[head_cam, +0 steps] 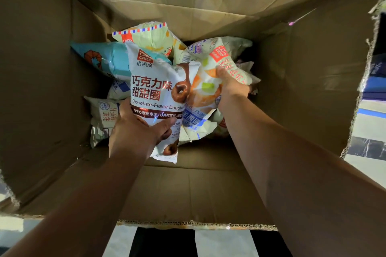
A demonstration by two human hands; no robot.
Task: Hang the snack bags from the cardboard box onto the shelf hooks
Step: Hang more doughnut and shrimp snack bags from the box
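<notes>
Both hands down in the cardboard box [302,81], one snack bag each.
Left hand [133,131] grips the chocolate doughnut bag [154,81] by its lower end, thumb across the front and fingers curled behind. The bag is raised above the pile, its top end free, likely so that end can meet a hook. Right hand [231,83] reaches deeper toward the right wall, thumb pressed onto the pale red-label bag [225,54]. Its fingers are hidden beneath, which reads as a grip, probably to take two bags in one trip. The blue bag [110,58] and the striped-edge bag [150,35] lie heaped toward the far left corner. Shelf hooks are not in view.
</notes>
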